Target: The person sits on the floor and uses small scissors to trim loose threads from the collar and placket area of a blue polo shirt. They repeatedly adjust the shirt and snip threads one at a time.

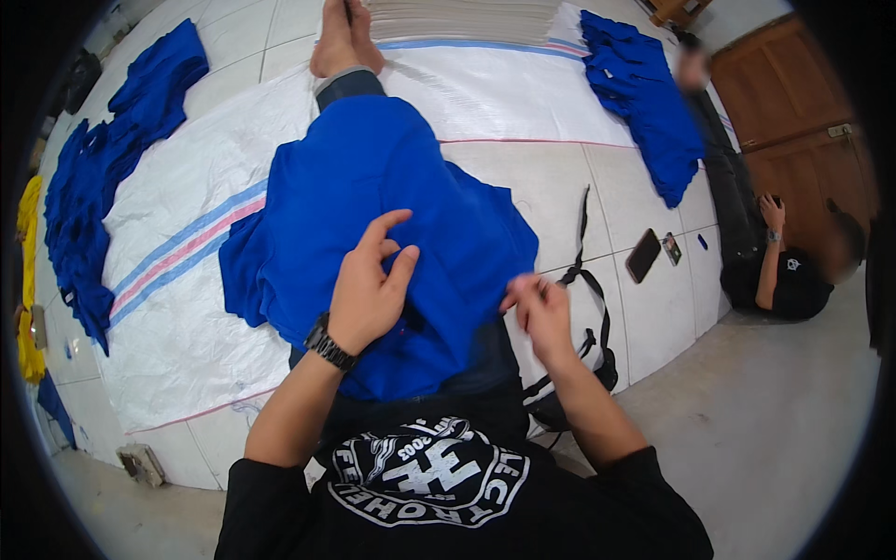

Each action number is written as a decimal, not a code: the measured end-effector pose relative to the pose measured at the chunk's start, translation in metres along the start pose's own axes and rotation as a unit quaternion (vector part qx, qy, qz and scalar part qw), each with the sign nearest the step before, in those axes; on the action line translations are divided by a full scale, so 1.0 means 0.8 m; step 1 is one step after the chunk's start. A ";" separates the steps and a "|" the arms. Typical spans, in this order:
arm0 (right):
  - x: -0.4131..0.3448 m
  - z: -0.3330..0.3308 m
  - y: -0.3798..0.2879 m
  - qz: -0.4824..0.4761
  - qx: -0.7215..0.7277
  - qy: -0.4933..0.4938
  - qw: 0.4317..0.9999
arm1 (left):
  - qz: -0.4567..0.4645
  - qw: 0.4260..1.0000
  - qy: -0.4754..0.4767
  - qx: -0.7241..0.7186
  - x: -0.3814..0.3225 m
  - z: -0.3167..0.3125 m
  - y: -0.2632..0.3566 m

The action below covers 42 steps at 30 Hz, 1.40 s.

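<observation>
A blue garment (pixel 336 182) lies spread and rumpled across my outstretched legs. Its folds bunch towards my lap, and its kind is hard to settle. Over its middle is my left hand (pixel 371 294), thumb and forefinger apart and nothing visible between them; a black link watch circles that wrist. My right hand (pixel 535 308) is at the garment's right edge with its fingers curled. Motion blurs those fingertips, so whether they pinch the cloth cannot be told.
White woven sacking (pixel 175 371) covers part of the tiled floor. Blue garments lie in a left pile (pixel 84 210) and a right pile (pixel 637 98). To my right are a black strapped bag (pixel 605 371) and a phone (pixel 643 255). Another person (pixel 784 280) sits near a wooden door (pixel 784 91).
</observation>
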State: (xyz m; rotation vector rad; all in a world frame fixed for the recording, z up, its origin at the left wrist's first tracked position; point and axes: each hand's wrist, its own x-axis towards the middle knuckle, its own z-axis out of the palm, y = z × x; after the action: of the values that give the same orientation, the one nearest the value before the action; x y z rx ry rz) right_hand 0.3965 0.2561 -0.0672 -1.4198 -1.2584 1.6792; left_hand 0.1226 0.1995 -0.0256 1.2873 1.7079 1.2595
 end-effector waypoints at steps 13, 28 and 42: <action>0.239 -0.118 0.067 -0.039 -0.719 -0.006 0.694 | 0.113 0.983 0.036 0.141 -0.103 -0.058 0.003; 0.097 -0.259 0.081 0.155 -0.738 -0.059 0.654 | 0.115 0.969 0.037 0.214 -0.139 -0.063 0.000; -0.045 0.023 -0.082 -0.460 -0.332 -0.101 0.817 | 0.076 0.928 -0.021 0.363 -0.139 -0.045 0.013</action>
State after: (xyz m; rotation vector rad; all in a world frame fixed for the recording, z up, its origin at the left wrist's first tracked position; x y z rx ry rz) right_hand 0.3789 0.2437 0.0069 -0.6713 -2.3076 0.7270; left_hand 0.1282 0.0837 -0.0091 1.8703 2.1728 0.6605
